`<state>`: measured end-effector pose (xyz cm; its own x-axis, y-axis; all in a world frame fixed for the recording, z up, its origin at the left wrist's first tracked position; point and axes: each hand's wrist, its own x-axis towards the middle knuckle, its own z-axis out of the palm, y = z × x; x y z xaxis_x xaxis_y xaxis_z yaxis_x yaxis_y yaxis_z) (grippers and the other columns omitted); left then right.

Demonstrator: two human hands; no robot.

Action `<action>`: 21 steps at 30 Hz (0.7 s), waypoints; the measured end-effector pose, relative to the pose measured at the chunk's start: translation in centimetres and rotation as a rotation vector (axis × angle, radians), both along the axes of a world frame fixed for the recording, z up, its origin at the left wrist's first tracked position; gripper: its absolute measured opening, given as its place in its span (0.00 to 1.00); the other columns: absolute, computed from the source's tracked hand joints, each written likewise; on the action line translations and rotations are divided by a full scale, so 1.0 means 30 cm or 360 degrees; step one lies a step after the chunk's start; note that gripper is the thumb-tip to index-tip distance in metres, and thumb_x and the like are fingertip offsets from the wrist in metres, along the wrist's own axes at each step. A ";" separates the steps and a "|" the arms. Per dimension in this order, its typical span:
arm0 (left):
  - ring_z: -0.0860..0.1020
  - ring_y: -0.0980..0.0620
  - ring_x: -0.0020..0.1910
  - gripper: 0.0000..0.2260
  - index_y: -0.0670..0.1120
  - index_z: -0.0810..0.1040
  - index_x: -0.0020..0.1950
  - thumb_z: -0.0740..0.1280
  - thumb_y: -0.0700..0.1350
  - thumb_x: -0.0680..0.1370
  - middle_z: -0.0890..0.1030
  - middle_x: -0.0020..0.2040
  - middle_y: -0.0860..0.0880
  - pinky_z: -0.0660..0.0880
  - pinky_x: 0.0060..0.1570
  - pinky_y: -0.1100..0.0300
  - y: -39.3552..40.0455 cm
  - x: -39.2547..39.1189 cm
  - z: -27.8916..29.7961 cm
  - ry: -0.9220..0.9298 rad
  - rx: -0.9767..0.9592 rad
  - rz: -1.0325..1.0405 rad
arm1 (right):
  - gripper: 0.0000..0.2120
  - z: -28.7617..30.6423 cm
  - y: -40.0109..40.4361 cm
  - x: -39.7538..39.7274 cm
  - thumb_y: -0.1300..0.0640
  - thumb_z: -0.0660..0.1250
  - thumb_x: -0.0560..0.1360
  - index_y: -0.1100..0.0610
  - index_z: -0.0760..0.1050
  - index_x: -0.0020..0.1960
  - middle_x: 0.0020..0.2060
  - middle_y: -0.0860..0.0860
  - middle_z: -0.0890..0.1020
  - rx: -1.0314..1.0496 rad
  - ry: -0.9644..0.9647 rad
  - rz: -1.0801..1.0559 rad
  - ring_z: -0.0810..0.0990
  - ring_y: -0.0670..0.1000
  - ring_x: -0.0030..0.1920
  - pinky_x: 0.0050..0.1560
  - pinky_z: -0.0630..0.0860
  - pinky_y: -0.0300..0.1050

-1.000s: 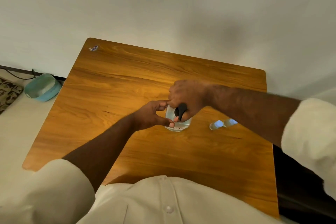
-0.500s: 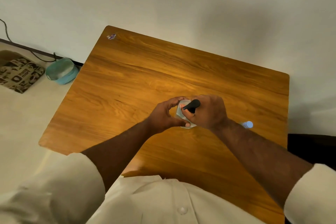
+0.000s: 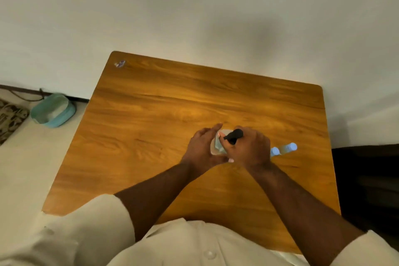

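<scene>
Two hands meet over one small glass, and most of the risk sits there. Far left, a teal bowl lies on the floor, well apart from the table, and plays no part.

The left hand cups the glass from its left side, fingers laid along the wall and thumb wrapped round the near side. The glass stands on the table, right of the middle, between the two hands. That hold looks light. If it slackens while the other hand pushes, the glass could slide or tip, and whatever it holds would run over the wood.

Above the rim a black dropper lies tilted, its tip toward the left hand. The right hand has its fingers clenched round it. A jab off-centre could knock the rim. A hard squeeze could send drops onto the left fingers rather than into the glass.

Just beside the right hand are two vials with pale blue tops; whether they stand or lie I cannot tell. An outward sweep of the right forearm could knock them and send them toward the table's right edge.
</scene>
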<state>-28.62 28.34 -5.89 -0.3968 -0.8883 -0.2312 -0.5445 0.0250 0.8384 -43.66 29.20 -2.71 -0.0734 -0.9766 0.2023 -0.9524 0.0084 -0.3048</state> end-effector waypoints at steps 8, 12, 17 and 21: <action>0.69 0.59 0.70 0.42 0.52 0.65 0.75 0.78 0.57 0.65 0.73 0.70 0.56 0.68 0.68 0.60 -0.243 0.284 0.069 0.0333 -0.0051 0.0104 | 0.17 0.141 -0.281 0.274 0.37 0.66 0.71 0.49 0.81 0.38 0.30 0.45 0.81 -0.0050 -0.0069 0.0108 0.77 0.46 0.30 0.27 0.69 0.37; 0.76 0.57 0.62 0.35 0.52 0.69 0.72 0.79 0.46 0.67 0.79 0.63 0.54 0.74 0.59 0.65 -0.420 0.532 0.108 0.0391 -0.0055 0.0332 | 0.17 0.168 -0.494 0.506 0.37 0.67 0.71 0.50 0.81 0.38 0.29 0.43 0.78 -0.0053 -0.0122 0.0274 0.74 0.45 0.29 0.26 0.63 0.34; 0.77 0.58 0.56 0.28 0.49 0.74 0.65 0.79 0.40 0.67 0.79 0.55 0.58 0.77 0.54 0.66 -0.651 0.762 0.140 0.0341 -0.0090 0.0459 | 0.20 0.157 -0.746 0.727 0.34 0.64 0.71 0.50 0.81 0.43 0.33 0.46 0.81 0.0040 -0.0110 0.0371 0.78 0.48 0.34 0.30 0.71 0.38; 0.76 0.57 0.54 0.32 0.45 0.73 0.69 0.79 0.38 0.67 0.77 0.53 0.57 0.73 0.50 0.73 -0.827 0.868 0.143 0.0288 -0.0101 0.0459 | 0.23 0.142 -0.942 0.844 0.33 0.59 0.73 0.50 0.81 0.47 0.37 0.48 0.83 0.0077 0.0040 0.0406 0.80 0.50 0.38 0.34 0.68 0.38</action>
<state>-2.58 3.53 -1.59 -0.1571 -0.9802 -0.1209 -0.3794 -0.0532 0.9237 -18.33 0.95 1.55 0.1808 -0.9715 0.1535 -0.9328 -0.2188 -0.2863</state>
